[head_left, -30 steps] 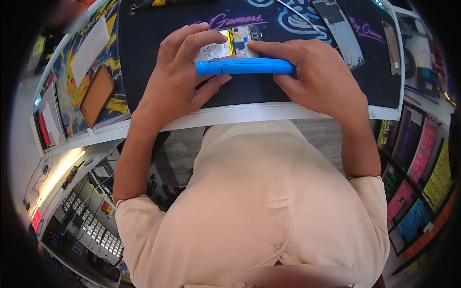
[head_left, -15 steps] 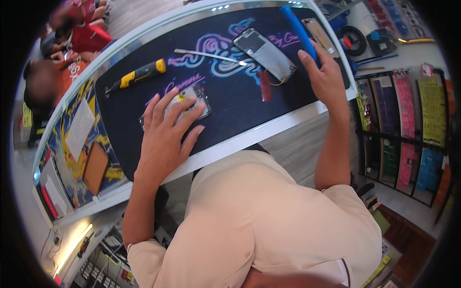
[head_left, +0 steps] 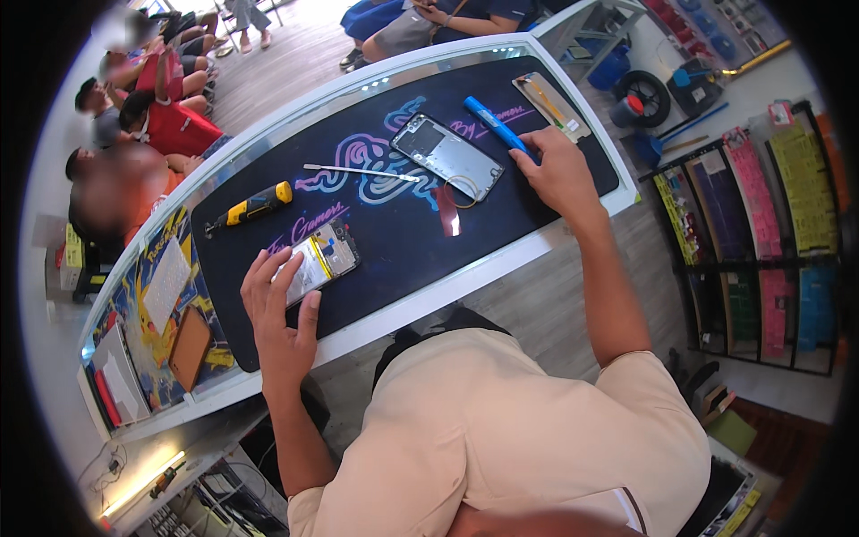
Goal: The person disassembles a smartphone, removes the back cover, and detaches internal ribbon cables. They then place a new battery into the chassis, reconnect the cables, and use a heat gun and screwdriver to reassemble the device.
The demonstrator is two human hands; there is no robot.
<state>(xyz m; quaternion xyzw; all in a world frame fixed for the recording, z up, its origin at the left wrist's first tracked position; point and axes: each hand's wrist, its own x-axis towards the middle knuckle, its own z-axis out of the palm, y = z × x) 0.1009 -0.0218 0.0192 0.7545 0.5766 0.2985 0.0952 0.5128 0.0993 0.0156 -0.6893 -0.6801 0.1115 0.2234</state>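
Note:
Around the lower end of an opened phone (head_left: 342, 254), my left hand (head_left: 279, 327) has its thumb on one side and its fingers on the other. The phone's battery and inner parts face up. My right hand (head_left: 562, 174) grips the near end of a blue rod-shaped tool (head_left: 490, 123), slanted low over the mat. Close by lies a silver phone frame (head_left: 447, 154) with a thin loop of wire at its end. A slim metal pry tool (head_left: 358, 171) and a translucent red strip (head_left: 446, 213) lie between my hands.
On the black mat (head_left: 403, 268) are a yellow-and-black power screwdriver (head_left: 250, 208) at left and a gold-toned phone panel (head_left: 548, 106) at far right. A brown case (head_left: 190, 347) lies left of the mat. People (head_left: 179, 121) sit beyond the counter; a rack (head_left: 743, 242) stands at right.
My right hand has lowered the blue tool toward the mat beside the silver frame. My left hand has drawn back, uncovering more of the opened phone. The whole view has shifted.

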